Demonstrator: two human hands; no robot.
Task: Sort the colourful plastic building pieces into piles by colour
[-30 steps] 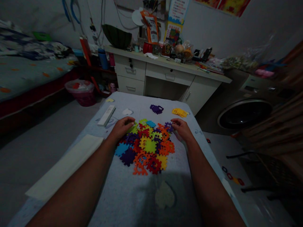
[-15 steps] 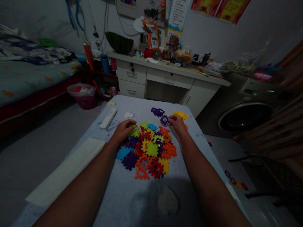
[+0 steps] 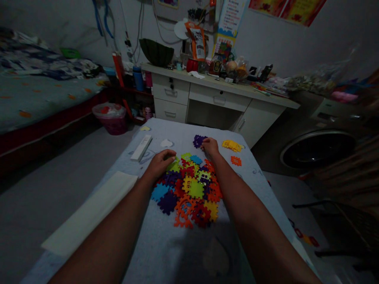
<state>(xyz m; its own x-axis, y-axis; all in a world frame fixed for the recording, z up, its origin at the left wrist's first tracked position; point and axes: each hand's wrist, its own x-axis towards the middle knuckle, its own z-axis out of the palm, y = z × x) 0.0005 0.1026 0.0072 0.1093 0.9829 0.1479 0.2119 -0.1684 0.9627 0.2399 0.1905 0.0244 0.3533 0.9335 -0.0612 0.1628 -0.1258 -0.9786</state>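
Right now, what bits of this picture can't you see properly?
Head view only:
- Purple pieces: partly under the right hand; whether it grips one is unclear.
- Pile of colourful pieces: its far-left edge is covered by the left hand; lower layers hidden by upper pieces.
- Posters: cut off by the top edge.
- Desk clutter: too small and dim to name.

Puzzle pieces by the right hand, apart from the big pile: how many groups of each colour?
Purple group: 1, touched by the right hand
Yellow group: 1
Orange piece: 1
Total: 3
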